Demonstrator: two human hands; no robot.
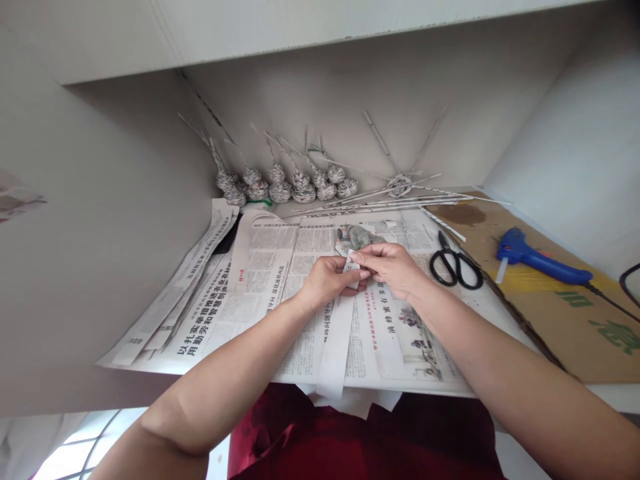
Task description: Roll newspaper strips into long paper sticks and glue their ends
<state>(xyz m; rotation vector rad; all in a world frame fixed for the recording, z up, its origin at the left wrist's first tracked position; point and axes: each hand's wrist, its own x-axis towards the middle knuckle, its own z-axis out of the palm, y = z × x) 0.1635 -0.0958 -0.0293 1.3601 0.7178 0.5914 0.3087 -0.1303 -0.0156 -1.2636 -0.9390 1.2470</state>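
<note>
Both hands meet over the middle of the newspaper (300, 320) spread on the table. My left hand (330, 280) has its fingers closed around a narrow paper strip (336, 347), which runs down toward the table's front edge. At the strip's far end, my right hand (390, 267) pinches the same strip between thumb and fingers. A crumpled grey cloth (363, 235) lies just beyond the fingertips. Black-handled scissors (456, 263) rest to the right of my right hand. The fingers partly hide the strip's upper end.
Several small woven gourd shapes (303, 187) line the back wall, beside a star-like weave with rolled paper sticks (400, 185). A blue glue gun (545, 261) lies on cardboard (570, 340) at right. Cut newspaper strips (175, 300) are stacked at left. A shelf edge (310, 50) overhangs above.
</note>
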